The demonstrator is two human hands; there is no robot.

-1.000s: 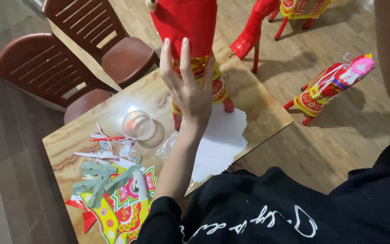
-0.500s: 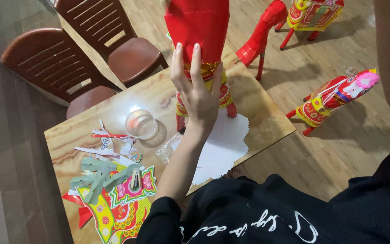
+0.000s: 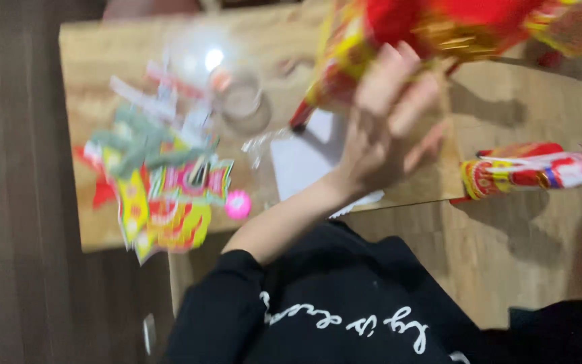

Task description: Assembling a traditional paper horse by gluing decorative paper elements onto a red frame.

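From the head camera, heavily blurred: your left hand (image 3: 389, 131) reaches out over the wooden bench (image 3: 92, 67), fingers spread and pressed against the red and yellow paper figure (image 3: 399, 34) that stands at the bench's far edge. The hand looks open, flat on the figure rather than wrapped round it; the blur keeps you from telling more. Your right hand is out of view. Under your wrist lie white paper sheets (image 3: 301, 158); a clear glass jar (image 3: 240, 101) sits just beside them, and coloured paper cut-outs (image 3: 163, 195) lie nearer your body. A second paper figure (image 3: 533, 172) lies on the floor. You seem to be steadying or positioning the figure; any further handling calls for a light touch, since paper crushes easily.
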